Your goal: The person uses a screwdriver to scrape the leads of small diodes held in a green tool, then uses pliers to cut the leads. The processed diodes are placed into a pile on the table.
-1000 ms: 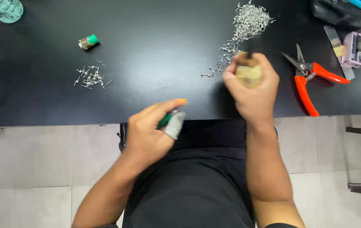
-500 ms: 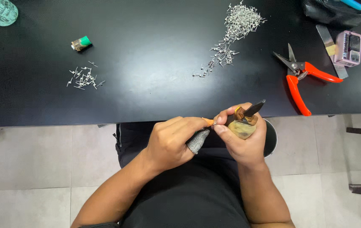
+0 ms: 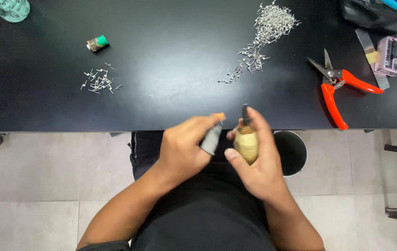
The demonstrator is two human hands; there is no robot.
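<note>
Just off the near edge of the black table [image 3: 170,83], the left hand [image 3: 182,148] has its fingers curled shut around a small grey cylinder with an orange tip [image 3: 212,137]. Just beside it, the right hand [image 3: 259,162] is clamped on a tan wooden-handled tool [image 3: 246,142], its dark tip upright. On the table beyond lie red-handled snips [image 3: 335,90], a small scatter of metal pins [image 3: 98,81] and, farther back, a large pin heap [image 3: 268,28].
</note>
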